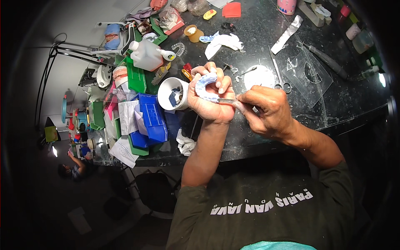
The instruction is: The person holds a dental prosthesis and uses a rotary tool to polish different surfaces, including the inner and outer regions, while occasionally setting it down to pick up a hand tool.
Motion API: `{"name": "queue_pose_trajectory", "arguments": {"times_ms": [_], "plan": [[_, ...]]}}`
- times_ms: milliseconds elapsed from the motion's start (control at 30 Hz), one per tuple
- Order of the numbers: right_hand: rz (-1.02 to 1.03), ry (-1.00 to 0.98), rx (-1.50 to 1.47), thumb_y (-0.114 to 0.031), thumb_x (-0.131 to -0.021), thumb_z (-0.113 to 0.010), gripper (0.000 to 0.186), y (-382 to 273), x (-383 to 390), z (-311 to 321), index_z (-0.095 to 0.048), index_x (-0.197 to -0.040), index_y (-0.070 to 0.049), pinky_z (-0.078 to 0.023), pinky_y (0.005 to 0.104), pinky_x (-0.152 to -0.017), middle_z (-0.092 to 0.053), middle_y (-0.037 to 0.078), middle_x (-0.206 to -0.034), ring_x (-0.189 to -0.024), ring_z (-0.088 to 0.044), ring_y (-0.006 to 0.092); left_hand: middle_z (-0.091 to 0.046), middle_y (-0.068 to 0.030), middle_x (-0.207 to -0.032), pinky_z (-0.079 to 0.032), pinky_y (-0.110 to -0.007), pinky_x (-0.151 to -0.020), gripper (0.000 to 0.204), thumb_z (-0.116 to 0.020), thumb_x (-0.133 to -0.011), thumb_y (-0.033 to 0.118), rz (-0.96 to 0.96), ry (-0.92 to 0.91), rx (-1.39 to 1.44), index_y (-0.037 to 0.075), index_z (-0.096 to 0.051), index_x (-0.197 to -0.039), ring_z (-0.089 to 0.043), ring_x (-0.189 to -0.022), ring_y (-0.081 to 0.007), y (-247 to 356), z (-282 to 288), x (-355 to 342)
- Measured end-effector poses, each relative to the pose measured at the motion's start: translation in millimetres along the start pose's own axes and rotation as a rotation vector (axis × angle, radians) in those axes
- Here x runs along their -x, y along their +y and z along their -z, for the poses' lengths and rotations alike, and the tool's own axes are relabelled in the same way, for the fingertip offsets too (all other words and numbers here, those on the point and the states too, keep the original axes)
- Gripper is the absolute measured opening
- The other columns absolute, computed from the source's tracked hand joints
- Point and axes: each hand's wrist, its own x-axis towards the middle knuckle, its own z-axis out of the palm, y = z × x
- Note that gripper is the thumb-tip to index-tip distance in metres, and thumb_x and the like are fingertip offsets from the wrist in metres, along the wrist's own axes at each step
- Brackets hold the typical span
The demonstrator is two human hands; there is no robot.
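In the palm and fingers of my left hand (213,100) lies a pale blue, horseshoe-shaped dental model (203,86), its open side toward the right. My right hand (266,109) is closed round a small knife-like tool with a flat metal blade (226,100). The blade's tip meets the near end of the dental model. Most of the tool's handle is hidden by my right fingers. Just left of my left hand stands a white tub (172,94) with dark blue bits in it. A brightly lit white round dish (258,78) sits beyond my right hand.
Scissors (280,75) and a clear plastic sheet (307,77) lie on the dark bench at the right, near a grey handpiece (328,61). Blue bins (151,118) and a plastic jug (146,55) crowd the left. Crumpled tissue (185,143) is by the front edge. A person (75,166) is far left.
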Motion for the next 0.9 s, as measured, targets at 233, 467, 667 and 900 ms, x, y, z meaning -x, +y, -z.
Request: {"name": "queue_pose_trajectory", "arguments": {"times_ms": [233,467,667,900], "plan": [[0.095,0.027,0.021,-0.003,-0.072,-0.072,0.011,0.4,4.3,-5.0,-0.063,-0.078,-0.005,-0.045,0.0387,-0.048,-0.055,0.009,-0.066,-0.056,-0.06,0.0283,-0.048,-0.0111,-0.093,-0.041,-0.024,-0.048,0.017,-0.049,-0.096,0.023,-0.099,-0.028,-0.049,0.006,-0.05,-0.096,-0.046,-0.063,-0.0145,-6.9,0.9,3.5],[-0.104,-0.02,-0.225,-0.005,-0.079,-0.073,0.012,-6.1,0.5,-8.2,-0.062,-0.077,0.001,-0.045,0.0356,-0.051,-0.058,0.014,-0.064,-0.052,-0.059,0.0268,-0.047,-0.0109,-0.093,-0.042,-0.024,-0.047,0.018,-0.048,-0.097,0.023,-0.073,-0.082,-0.011,0.005,-0.049,-0.096,-0.048,-0.065,-0.0149,-9.2,-3.5,4.9],[-0.113,-0.034,-0.292,-0.004,-0.08,-0.073,0.01,-8.9,0.3,-5.4,-0.065,-0.081,0.001,-0.046,0.0327,-0.052,-0.062,0.016,-0.066,-0.054,-0.061,0.0234,-0.047,-0.0131,-0.095,-0.045,-0.026,-0.049,0.021,-0.047,-0.099,0.023,-0.017,-0.125,0.038,0.002,-0.049,-0.098,-0.048,-0.066,-0.0173,-6.0,-5.0,5.1],[-0.155,-0.084,-0.341,-0.002,-0.081,-0.072,0.008,-10.9,0.2,-0.6,-0.067,-0.084,0.002,-0.046,0.032,-0.052,-0.063,0.016,-0.067,-0.053,-0.061,0.0218,-0.047,-0.0143,-0.095,-0.045,-0.027,-0.049,0.022,-0.048,-0.098,0.023,0.013,-0.148,0.078,0.001,-0.048,-0.098,-0.048,-0.068,-0.0187,-6.2,-7.5,5.5]]}}
